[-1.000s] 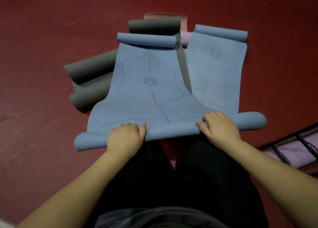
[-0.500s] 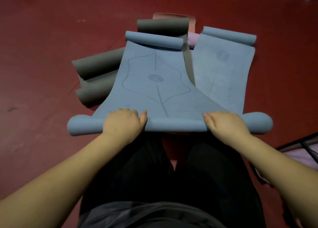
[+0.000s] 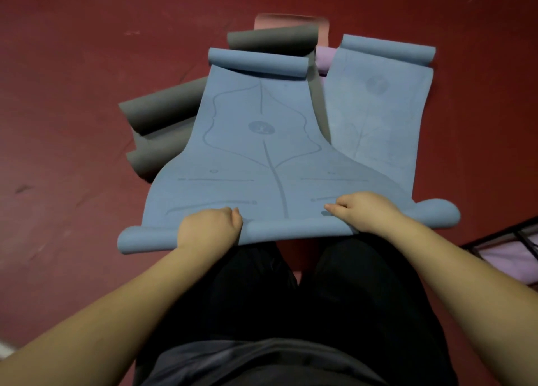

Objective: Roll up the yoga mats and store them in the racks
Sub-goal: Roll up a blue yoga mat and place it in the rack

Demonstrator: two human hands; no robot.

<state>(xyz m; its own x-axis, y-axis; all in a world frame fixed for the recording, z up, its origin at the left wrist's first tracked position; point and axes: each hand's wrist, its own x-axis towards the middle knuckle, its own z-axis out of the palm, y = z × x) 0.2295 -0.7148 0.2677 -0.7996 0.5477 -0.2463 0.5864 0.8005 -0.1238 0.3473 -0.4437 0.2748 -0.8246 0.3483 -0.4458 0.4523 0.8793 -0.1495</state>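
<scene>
A blue yoga mat (image 3: pixel 256 141) with a printed line pattern lies spread on the red floor in front of my knees. Its near end is rolled into a tube (image 3: pixel 291 229) and its far end curls up too. My left hand (image 3: pixel 208 229) grips the left part of the near roll with curled fingers. My right hand (image 3: pixel 366 211) grips the right part of the roll, its thumb pointing left over the mat.
A second blue mat (image 3: pixel 378 109) lies to the right, partly under the first. Grey mats (image 3: pixel 163 114) with curled ends stick out on the left and behind, over a pink mat (image 3: pixel 291 21). A black wire rack (image 3: pixel 512 240) holding a lilac mat stands at the right edge.
Both hands have turned the near roll further away from me, so the roll sits a little higher up the mat. The hands stay on the roll.
</scene>
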